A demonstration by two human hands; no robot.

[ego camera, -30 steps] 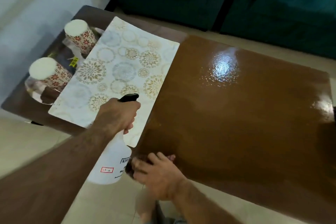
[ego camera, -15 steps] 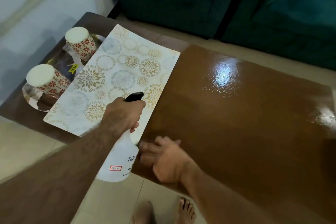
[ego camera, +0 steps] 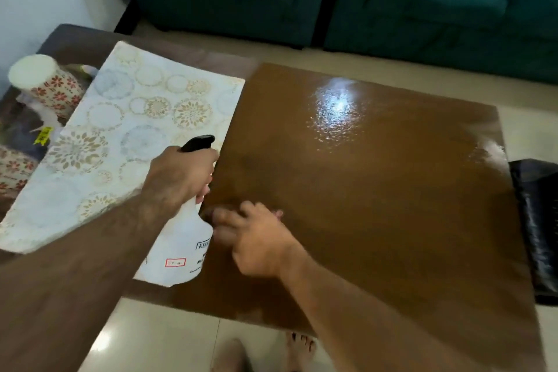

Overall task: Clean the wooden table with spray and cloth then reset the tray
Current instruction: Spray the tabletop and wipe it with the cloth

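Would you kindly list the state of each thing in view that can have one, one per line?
left hand: grips the spray bottle's neck.
spray bottle: upright, held above the table's near edge.
right hand: presses a dark cloth, mostly hidden, on the wood.
wooden table: glossy, wet-looking sheen.
patterned tray: lies flat, nothing on it.
two floral cups: upside down beside the tray.

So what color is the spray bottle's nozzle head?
Black, on the white spray bottle; the head view shows it.
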